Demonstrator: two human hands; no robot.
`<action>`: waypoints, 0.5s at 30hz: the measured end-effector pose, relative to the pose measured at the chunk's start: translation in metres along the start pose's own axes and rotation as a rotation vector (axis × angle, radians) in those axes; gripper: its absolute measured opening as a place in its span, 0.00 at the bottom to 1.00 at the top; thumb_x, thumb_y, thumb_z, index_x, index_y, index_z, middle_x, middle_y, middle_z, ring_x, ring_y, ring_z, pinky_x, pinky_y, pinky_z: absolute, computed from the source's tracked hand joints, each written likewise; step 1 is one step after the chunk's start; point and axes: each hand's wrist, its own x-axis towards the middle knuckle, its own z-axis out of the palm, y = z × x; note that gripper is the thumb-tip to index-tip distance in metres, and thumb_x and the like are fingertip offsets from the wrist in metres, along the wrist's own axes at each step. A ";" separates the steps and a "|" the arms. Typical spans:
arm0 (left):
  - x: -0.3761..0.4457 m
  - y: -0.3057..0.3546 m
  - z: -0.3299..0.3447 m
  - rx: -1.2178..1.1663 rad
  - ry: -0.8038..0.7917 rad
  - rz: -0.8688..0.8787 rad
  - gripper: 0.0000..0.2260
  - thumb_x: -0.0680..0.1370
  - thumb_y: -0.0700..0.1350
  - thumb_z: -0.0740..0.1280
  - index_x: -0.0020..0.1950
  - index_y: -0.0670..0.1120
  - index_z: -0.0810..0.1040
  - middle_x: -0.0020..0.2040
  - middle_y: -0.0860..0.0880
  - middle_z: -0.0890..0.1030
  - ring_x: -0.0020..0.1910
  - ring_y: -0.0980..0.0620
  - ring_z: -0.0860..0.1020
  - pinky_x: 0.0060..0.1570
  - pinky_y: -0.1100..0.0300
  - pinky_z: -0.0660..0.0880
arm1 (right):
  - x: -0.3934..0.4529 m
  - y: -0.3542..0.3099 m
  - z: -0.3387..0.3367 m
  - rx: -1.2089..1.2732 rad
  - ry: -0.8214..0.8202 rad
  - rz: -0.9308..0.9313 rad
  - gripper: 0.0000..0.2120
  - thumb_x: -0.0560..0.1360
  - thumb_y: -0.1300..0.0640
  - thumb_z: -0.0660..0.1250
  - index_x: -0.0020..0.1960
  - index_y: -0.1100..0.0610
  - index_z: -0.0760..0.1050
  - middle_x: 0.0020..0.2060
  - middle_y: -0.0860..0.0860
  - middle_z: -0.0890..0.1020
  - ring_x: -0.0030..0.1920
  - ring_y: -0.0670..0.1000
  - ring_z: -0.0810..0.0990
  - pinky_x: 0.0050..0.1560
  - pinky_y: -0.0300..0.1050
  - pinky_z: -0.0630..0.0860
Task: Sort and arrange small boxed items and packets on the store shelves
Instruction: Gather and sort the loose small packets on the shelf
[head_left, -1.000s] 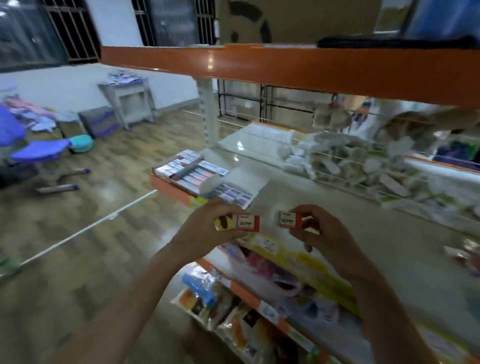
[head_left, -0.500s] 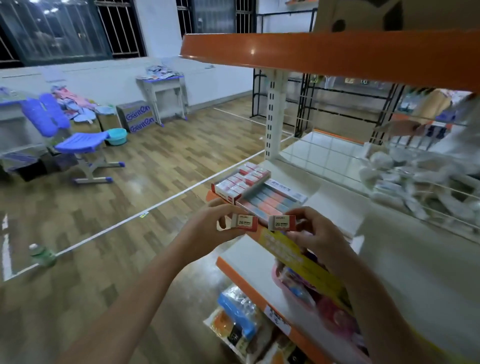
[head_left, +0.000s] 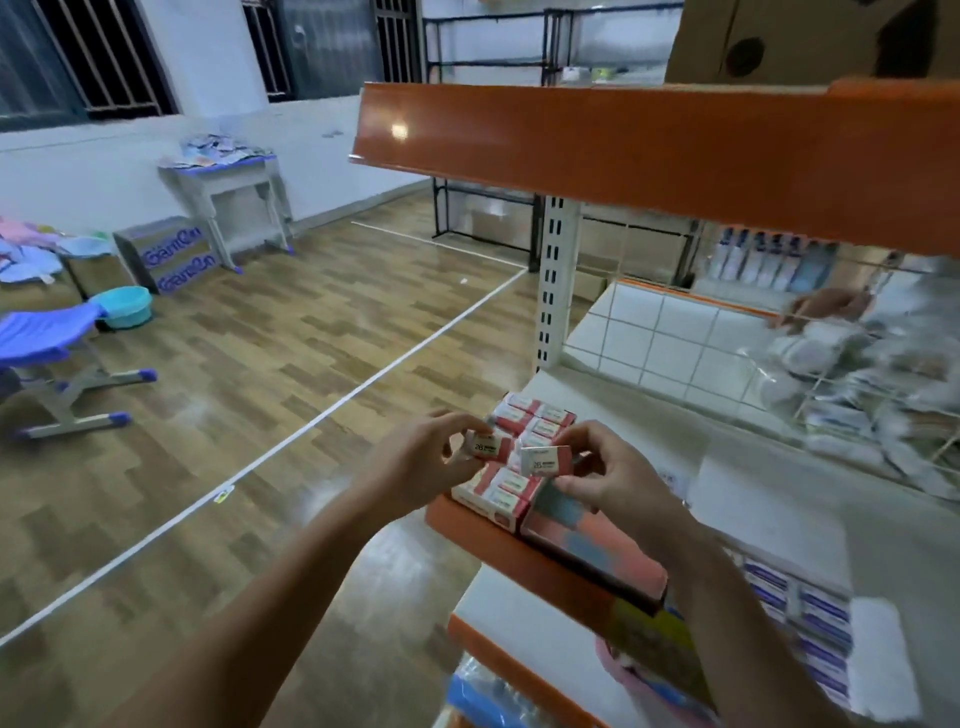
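My left hand (head_left: 415, 462) pinches a small red-and-white box (head_left: 487, 448) marked 2B. My right hand (head_left: 613, 473) pinches a second box of the same kind (head_left: 545, 460). Both boxes hover just above a display carton (head_left: 511, 499) of several like boxes at the left end of the white shelf (head_left: 769, 499). A flat pink-and-blue pack (head_left: 587, 540) lies beside that carton, under my right wrist.
An orange-edged upper shelf (head_left: 649, 156) hangs overhead with a cardboard box (head_left: 810, 39) on it. A wire grid (head_left: 675, 332) backs the shelf; another person's hand (head_left: 826, 309) works among white packets beyond it. Blue-labelled boxes (head_left: 805, 618) lie at right. Lower shelves hold packets.
The view has swung left along the shelf. My hands, still holding the two boxes, now sit over the carton at the shelf's left end, with the boxes closer together.
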 end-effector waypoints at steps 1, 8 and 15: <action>0.008 -0.007 0.001 0.005 -0.013 0.002 0.14 0.72 0.47 0.72 0.57 0.54 0.79 0.48 0.58 0.76 0.38 0.59 0.72 0.35 0.64 0.71 | 0.005 0.000 0.002 -0.012 0.029 0.012 0.14 0.71 0.66 0.69 0.49 0.49 0.73 0.46 0.51 0.80 0.42 0.48 0.78 0.33 0.35 0.71; 0.055 -0.042 0.014 0.046 -0.203 0.123 0.14 0.74 0.50 0.69 0.59 0.53 0.78 0.56 0.52 0.77 0.54 0.53 0.74 0.50 0.59 0.73 | 0.023 -0.001 0.024 -0.002 0.264 0.100 0.12 0.72 0.64 0.69 0.50 0.50 0.72 0.45 0.48 0.80 0.38 0.39 0.78 0.32 0.30 0.71; 0.079 -0.056 0.023 0.088 -0.272 0.295 0.17 0.76 0.53 0.66 0.65 0.54 0.71 0.62 0.55 0.72 0.63 0.56 0.67 0.50 0.66 0.67 | 0.030 -0.003 0.047 -0.104 0.447 0.191 0.12 0.71 0.60 0.72 0.50 0.51 0.72 0.46 0.45 0.80 0.43 0.41 0.79 0.38 0.31 0.73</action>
